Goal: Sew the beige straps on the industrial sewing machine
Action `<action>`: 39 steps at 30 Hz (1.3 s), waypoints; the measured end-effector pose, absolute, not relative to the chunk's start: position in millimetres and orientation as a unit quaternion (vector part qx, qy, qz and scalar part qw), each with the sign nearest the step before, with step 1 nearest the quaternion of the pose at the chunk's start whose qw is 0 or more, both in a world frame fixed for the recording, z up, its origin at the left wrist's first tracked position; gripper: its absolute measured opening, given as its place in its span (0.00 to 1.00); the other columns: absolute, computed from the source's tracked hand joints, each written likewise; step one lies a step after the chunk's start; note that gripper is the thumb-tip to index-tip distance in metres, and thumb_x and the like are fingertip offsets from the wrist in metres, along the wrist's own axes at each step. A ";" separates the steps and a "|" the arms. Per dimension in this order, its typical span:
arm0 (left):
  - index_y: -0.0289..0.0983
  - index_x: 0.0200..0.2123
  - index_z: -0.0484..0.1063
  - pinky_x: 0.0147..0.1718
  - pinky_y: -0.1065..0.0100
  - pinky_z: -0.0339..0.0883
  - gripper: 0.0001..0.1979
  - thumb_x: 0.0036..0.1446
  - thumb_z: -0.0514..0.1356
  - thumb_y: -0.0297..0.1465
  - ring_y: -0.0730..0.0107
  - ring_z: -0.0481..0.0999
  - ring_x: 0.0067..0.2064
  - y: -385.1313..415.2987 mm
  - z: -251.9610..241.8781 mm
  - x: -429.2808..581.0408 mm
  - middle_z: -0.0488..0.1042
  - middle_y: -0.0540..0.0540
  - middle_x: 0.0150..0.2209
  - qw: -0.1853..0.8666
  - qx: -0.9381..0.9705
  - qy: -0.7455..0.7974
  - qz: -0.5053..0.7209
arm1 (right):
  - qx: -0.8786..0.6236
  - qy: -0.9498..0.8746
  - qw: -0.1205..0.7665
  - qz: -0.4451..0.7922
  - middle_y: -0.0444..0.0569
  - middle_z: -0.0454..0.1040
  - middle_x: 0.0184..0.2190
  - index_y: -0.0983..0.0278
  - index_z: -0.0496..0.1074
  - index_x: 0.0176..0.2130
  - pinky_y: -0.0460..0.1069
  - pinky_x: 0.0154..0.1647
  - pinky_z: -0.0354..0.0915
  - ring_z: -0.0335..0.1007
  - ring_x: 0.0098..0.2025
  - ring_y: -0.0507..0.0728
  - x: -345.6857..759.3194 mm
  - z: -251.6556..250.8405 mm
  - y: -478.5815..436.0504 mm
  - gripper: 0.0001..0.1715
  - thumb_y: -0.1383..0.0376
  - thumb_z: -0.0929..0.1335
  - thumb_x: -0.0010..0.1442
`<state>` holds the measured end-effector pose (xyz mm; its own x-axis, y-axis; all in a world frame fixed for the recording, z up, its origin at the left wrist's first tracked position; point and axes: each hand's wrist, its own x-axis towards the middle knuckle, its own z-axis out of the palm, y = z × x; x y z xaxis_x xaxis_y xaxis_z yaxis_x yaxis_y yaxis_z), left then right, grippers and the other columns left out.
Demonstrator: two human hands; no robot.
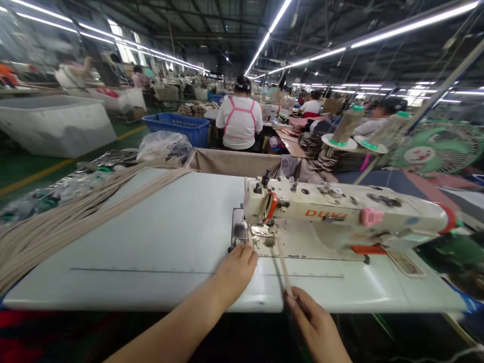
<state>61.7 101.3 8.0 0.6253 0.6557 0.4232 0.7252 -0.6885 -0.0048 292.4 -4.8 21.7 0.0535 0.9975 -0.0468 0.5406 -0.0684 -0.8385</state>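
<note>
A white sewing machine (340, 214) stands on the white table (151, 242). A narrow beige strip (283, 267) runs from under the presser foot (264, 234) toward me. My right hand (315, 325) pinches the near end of that strip at the table's front edge. My left hand (236, 267) rests on the table just left of the presser foot, fingers curled, touching the needle plate area; I cannot tell whether it holds anything.
A thick bundle of beige strips (56, 227) drapes over the table's left side. Thread cones (346, 128) and a green fan (438, 146) stand at the right. A person in white and pink (240, 121) sits ahead near a blue crate (177, 126).
</note>
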 end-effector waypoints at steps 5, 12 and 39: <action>0.31 0.48 0.71 0.62 0.57 0.67 0.11 0.65 0.54 0.19 0.59 0.78 0.53 101.0 14.6 60.9 0.75 0.37 0.48 0.076 -0.899 -0.386 -0.194 | -0.631 -0.611 0.329 0.348 0.47 0.80 0.31 0.58 0.79 0.48 0.46 0.37 0.72 0.75 0.31 0.57 291.3 20.0 -4.5 0.28 0.42 0.66 0.65; 0.31 0.48 0.73 0.66 0.57 0.62 0.13 0.65 0.53 0.19 0.60 0.77 0.56 103.9 13.6 59.4 0.76 0.37 0.51 0.040 -0.888 -0.408 -0.209 | -0.633 -0.615 0.317 0.348 0.48 0.80 0.33 0.58 0.79 0.48 0.46 0.40 0.72 0.76 0.35 0.59 287.5 22.2 -5.0 0.29 0.41 0.66 0.64; 0.38 0.50 0.74 0.66 0.54 0.58 0.18 0.61 0.52 0.19 0.58 0.69 0.64 166.8 20.0 45.7 0.75 0.40 0.58 -0.204 -0.785 -0.519 -0.268 | -0.636 -0.615 0.331 0.329 0.48 0.80 0.32 0.60 0.78 0.53 0.46 0.42 0.73 0.77 0.34 0.58 267.5 21.7 2.1 0.29 0.44 0.65 0.66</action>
